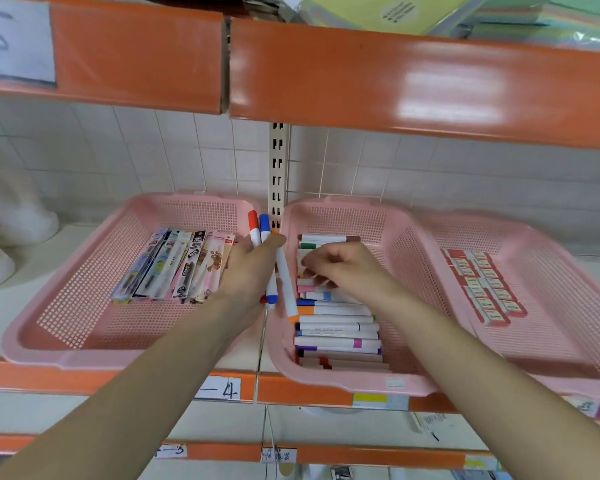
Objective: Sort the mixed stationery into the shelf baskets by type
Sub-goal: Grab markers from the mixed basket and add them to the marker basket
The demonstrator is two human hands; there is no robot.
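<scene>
A: How did the shelf [302, 393] look at that point?

B: Three pink baskets stood side by side on it. The left basket [49, 355] held only packaged pens [174, 268]. The middle basket [347, 381] had a row of markers [336, 337] lying crosswise, and the right basket [568, 341] had boxed erasers [482, 289] in two columns.

A: So, mostly sorted?

B: I judged it well along. Each basket showed one type, with nothing visibly mixed in.

A: What was left?

B: What the hands carried. The left hand [253, 268], over the gap between the left and middle baskets, clasped three loose markers [284, 282], capped red, blue and orange. They were not yet laid down.

A: And the other?

B: The right hand [343, 268] was down in the middle basket, fingers curled on the far end of the row. Whether it pinched a marker or only nudged one, I could not tell. Nor could I say if more unsorted stock waited out of view.
</scene>
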